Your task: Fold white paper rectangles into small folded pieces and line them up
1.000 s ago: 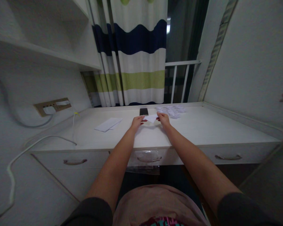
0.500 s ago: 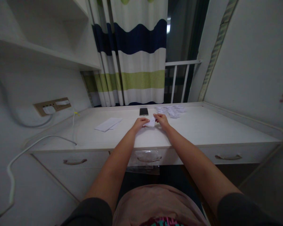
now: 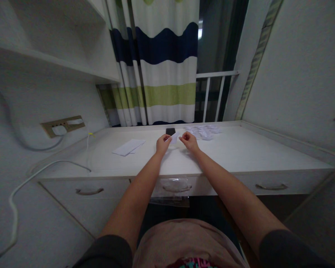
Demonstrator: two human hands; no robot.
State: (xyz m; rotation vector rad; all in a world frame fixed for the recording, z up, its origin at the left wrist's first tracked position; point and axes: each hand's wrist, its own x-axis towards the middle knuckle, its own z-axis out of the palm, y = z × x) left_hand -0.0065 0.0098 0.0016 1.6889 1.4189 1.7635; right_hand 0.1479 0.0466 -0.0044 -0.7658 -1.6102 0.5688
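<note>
A small folded piece of white paper (image 3: pixel 174 138) is pinched between the thumb and fingers of my left hand (image 3: pixel 162 144), raised a little above the desk and tilted. My right hand (image 3: pixel 190 140) is just right of the paper, its fingers loosely curled and the thumb slightly apart from them, with a narrow gap to the paper. Behind the paper a dark phone (image 3: pixel 170 131) lies on the desk, partly covered by my left hand and the paper. Beyond my right hand lies a pile of folded white paper pieces (image 3: pixel 203 131).
Flat white paper sheets (image 3: pixel 129 147) lie on the white desk (image 3: pixel 254 152) to the left. A white cable (image 3: pixel 56 162) loops over the desk's left edge. At the back hangs a striped curtain (image 3: pixel 167 74). Drawers with metal handles (image 3: pixel 271 187) run below the front edge.
My right hand has come off the paper. My left hand has lifted and turned the paper, which now overlaps the phone in view.
</note>
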